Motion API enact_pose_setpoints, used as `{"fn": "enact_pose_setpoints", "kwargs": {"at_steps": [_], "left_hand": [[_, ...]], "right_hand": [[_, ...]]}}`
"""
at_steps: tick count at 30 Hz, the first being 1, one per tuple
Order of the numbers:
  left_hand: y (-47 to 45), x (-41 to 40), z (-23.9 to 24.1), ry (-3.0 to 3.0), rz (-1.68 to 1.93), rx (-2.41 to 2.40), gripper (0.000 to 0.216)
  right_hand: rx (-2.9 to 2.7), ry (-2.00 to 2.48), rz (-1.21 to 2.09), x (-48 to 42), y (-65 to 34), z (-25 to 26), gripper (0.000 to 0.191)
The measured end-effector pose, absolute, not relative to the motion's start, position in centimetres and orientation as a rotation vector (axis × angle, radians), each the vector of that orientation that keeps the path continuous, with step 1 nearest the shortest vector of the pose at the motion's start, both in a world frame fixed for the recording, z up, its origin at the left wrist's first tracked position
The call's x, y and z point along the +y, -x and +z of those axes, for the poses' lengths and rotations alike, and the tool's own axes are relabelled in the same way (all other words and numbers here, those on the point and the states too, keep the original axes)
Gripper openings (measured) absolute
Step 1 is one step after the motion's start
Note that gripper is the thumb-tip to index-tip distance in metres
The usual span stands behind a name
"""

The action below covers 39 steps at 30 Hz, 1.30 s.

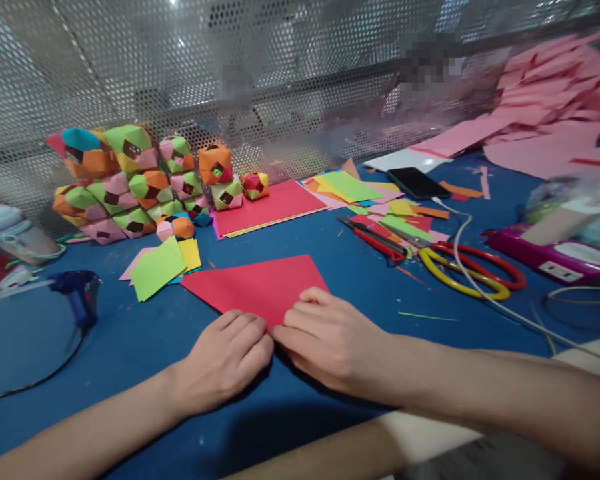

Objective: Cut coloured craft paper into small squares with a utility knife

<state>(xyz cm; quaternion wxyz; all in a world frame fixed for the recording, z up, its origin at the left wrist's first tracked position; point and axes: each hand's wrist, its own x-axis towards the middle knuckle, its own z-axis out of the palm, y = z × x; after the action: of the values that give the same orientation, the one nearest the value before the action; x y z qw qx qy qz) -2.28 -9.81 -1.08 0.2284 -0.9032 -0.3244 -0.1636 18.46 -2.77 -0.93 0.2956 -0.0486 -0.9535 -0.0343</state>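
A red paper sheet (pixel 257 283), folded into a triangle, lies on the blue table (pixel 130 333) in front of me. My left hand (pixel 225 360) rests at its near corner with fingers curled and pressed on the paper's edge. My right hand (pixel 330 340) lies beside it, its fingertips pinching the same corner against the table. The two hands touch at the fingertips.
Folded colourful paper cubes (pixel 130 180) pile at the back left. A blue glue gun (pixel 77 297) lies left. Green and yellow squares (pixel 163 263), a red paper stack (pixel 270 203), scissors (pixel 460 267), a phone (pixel 417 182), a white cable (pixel 485 297) and pink sheets (pixel 545 113) surround me.
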Motion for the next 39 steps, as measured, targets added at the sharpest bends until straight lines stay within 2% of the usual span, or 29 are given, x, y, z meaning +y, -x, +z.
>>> {"fn": "enact_pose_setpoints", "kwargs": {"at_steps": [2,5,7,10,13,16,19,25,29,31,37,39], "left_hand": [[2.3,-9.7,-1.3,2.546,-0.504,-0.953,0.025],[2.3,-9.6,-1.2,2.621,-0.534,-1.052,0.024],[2.2,-9.6,-0.9,2.692,-0.527,-1.015,0.023],[1.8,-9.9,-0.1,2.797,-0.488,-0.778,0.019],[1.8,-10.3,0.4,2.785,-0.469,-0.692,0.018],[2.7,-10.0,0.0,2.707,-0.451,-0.705,0.022],[4.7,-8.2,-0.7,2.572,-0.463,-0.797,0.026],[8.4,-4.6,-1.3,2.410,-0.593,-1.543,0.021],[7.5,-6.5,-0.7,2.436,-0.612,-1.670,0.024],[6.2,-8.1,-0.3,2.521,-0.698,-1.724,0.031],[2.8,-9.4,-0.7,2.660,-1.281,-2.208,0.057],[2.4,-9.0,-1.1,2.627,-1.376,-2.238,0.059]], "right_hand": [[-2.619,0.085,0.188,-2.2,-18.8,-0.3,0.024],[-2.641,0.134,0.795,-0.3,-19.2,0.7,0.026],[-2.557,0.317,0.965,1.8,-19.2,0.6,0.032],[-2.523,0.672,0.526,4.9,-19.0,-1.0,0.039],[-2.737,0.783,0.338,6.3,-18.9,-2.7,0.056],[-2.817,0.700,0.375,6.1,-19.0,-3.4,0.065],[-2.840,0.597,0.403,5.6,-19.3,-3.3,0.065],[-2.887,0.661,0.465,6.3,-19.6,-2.9,0.067],[-2.895,0.681,0.446,6.6,-19.8,-3.2,0.069],[-2.887,0.680,0.431,6.5,-19.8,-3.3,0.068],[-2.866,0.692,0.404,5.9,-19.5,-3.4,0.067],[-2.829,0.711,0.442,5.9,-19.3,-3.4,0.068]]}}
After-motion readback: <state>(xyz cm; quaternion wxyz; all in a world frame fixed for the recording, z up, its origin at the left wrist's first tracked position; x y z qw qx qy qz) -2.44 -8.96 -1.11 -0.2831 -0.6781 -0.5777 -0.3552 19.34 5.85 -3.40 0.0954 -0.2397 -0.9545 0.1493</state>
